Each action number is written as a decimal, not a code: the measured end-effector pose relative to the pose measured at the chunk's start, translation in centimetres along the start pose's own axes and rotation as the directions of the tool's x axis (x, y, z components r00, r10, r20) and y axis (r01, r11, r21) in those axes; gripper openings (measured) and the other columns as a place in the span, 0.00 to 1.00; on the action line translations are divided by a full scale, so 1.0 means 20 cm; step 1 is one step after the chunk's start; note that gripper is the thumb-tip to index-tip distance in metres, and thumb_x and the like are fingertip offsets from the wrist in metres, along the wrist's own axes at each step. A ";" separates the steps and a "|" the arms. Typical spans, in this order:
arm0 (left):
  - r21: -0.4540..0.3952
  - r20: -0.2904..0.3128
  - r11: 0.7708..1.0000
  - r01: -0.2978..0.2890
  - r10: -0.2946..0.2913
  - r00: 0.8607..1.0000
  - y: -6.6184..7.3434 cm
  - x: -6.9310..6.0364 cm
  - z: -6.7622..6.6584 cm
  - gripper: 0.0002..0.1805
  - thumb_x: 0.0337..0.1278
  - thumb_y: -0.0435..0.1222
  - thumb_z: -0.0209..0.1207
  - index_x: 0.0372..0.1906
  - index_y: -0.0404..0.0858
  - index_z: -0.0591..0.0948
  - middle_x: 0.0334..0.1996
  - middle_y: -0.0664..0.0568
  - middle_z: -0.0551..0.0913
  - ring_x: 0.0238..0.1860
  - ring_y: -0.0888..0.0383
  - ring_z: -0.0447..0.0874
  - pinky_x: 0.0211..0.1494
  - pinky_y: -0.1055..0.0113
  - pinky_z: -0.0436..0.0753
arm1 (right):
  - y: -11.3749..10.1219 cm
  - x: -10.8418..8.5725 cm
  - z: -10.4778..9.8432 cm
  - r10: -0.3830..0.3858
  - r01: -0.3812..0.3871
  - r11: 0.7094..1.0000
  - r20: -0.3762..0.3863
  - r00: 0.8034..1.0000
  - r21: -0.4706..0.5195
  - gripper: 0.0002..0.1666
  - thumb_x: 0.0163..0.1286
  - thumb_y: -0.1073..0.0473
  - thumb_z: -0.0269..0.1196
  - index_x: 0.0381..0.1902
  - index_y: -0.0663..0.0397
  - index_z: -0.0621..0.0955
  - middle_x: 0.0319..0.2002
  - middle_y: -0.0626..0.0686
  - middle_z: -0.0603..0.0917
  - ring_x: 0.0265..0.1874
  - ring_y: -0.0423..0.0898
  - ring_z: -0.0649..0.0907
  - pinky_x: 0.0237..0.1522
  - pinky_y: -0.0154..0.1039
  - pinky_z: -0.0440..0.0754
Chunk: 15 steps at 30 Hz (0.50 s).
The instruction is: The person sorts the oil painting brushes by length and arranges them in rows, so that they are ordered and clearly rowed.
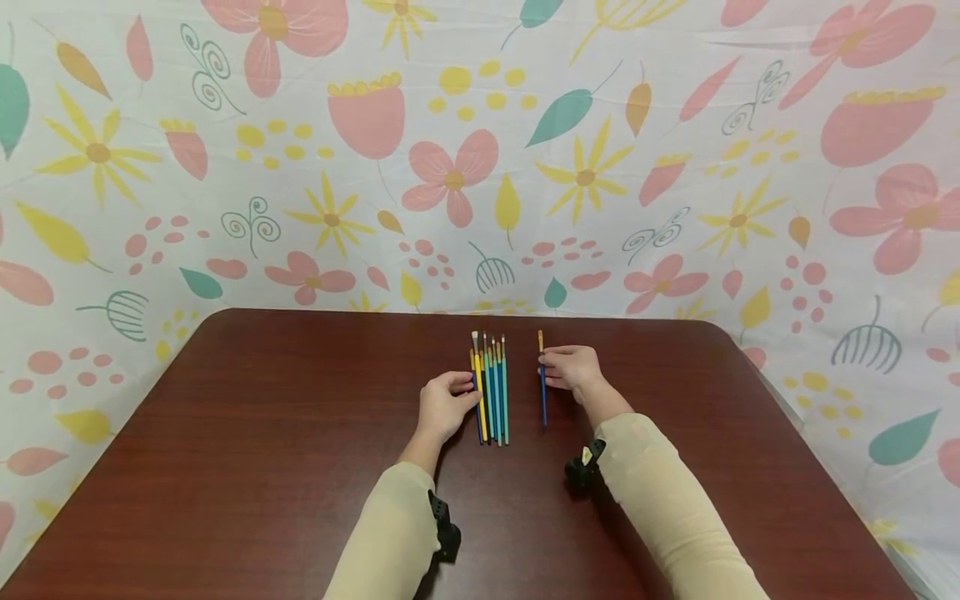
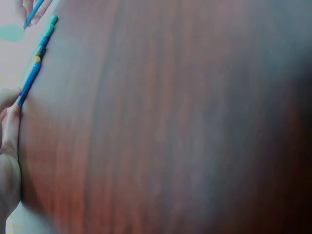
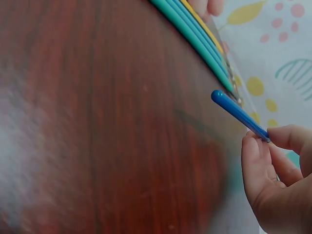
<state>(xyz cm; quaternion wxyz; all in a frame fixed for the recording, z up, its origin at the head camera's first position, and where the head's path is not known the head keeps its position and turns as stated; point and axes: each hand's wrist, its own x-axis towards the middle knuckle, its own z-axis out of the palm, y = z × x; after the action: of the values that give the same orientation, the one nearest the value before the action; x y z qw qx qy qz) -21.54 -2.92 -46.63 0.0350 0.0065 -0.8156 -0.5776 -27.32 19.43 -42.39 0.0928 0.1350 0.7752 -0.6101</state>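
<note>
Several paintbrushes (image 1: pixel 493 408) lie side by side on the brown table, bristles pointing away, with teal, blue and yellow handles. At the row's left end, my left hand (image 1: pixel 442 406) pinches a dark blue paintbrush (image 2: pixel 30 84) between thumb and fingers, beside the yellow-handled paintbrush (image 1: pixel 481 398). To the right of the row, apart from it, my right hand (image 1: pixel 573 368) holds a single blue paintbrush (image 1: pixel 543 400) by its upper part. In the right wrist view, the rounded end of that blue handle (image 3: pixel 238 114) sticks out from the fingertips.
The dark brown wooden table (image 1: pixel 225 467) has rounded far corners. Behind it hangs a white cloth (image 1: pixel 517 183) with pink, yellow and green flowers and leaves. Black wrist devices (image 1: pixel 446 529) are strapped under both cream sleeves (image 1: pixel 390 533).
</note>
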 end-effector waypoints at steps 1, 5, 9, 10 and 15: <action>-0.003 0.000 1.000 0.005 -0.005 1.000 0.00 0.00 0.00 0.18 0.52 0.34 0.66 0.50 0.36 0.82 0.43 0.45 0.86 0.48 0.51 0.84 0.51 0.58 0.83 | 0.00 0.01 -0.01 0.004 -0.004 1.000 -0.005 1.000 0.003 0.23 0.66 0.61 0.60 0.57 0.65 0.76 0.50 0.64 0.82 0.28 0.39 0.85 0.34 0.35 0.86; -0.009 0.002 1.000 0.011 -0.011 1.000 0.00 -0.01 0.00 0.18 0.53 0.34 0.66 0.50 0.36 0.82 0.44 0.45 0.86 0.49 0.51 0.84 0.51 0.58 0.83 | 0.00 0.04 -0.05 0.011 -0.011 1.000 -0.017 1.000 0.027 0.23 0.66 0.62 0.61 0.58 0.66 0.76 0.47 0.62 0.83 0.27 0.39 0.85 0.33 0.35 0.86; -0.002 0.002 1.000 0.015 -0.015 1.000 0.00 -0.01 0.00 0.17 0.52 0.34 0.66 0.50 0.37 0.82 0.44 0.46 0.86 0.49 0.52 0.84 0.51 0.58 0.83 | -0.01 0.07 -0.08 0.009 -0.008 0.999 -0.026 1.000 0.033 0.23 0.66 0.62 0.60 0.58 0.66 0.76 0.42 0.59 0.85 0.27 0.39 0.85 0.32 0.35 0.86; -0.002 0.002 1.000 0.020 -0.020 1.000 0.00 0.00 0.00 0.17 0.52 0.34 0.66 0.50 0.37 0.83 0.44 0.46 0.86 0.49 0.52 0.84 0.51 0.58 0.83 | -0.01 0.07 -0.08 0.008 -0.007 0.999 -0.029 1.000 0.031 0.23 0.66 0.62 0.60 0.58 0.65 0.76 0.40 0.58 0.85 0.27 0.38 0.85 0.32 0.34 0.86; 0.004 0.006 1.000 0.012 -0.012 1.000 0.00 0.00 0.00 0.17 0.52 0.35 0.66 0.50 0.37 0.83 0.44 0.46 0.86 0.49 0.52 0.84 0.51 0.58 0.83 | -0.03 0.10 -0.12 0.011 -0.009 0.999 -0.069 0.998 0.032 0.22 0.67 0.62 0.59 0.57 0.65 0.76 0.31 0.51 0.84 0.25 0.38 0.85 0.31 0.33 0.85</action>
<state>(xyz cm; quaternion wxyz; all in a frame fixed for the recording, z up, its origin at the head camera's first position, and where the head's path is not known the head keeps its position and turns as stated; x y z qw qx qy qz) -21.59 -2.98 -46.70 0.0289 0.0099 -0.8168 -0.5761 -29.25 21.87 -41.91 0.0667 0.1613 0.7676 -0.6167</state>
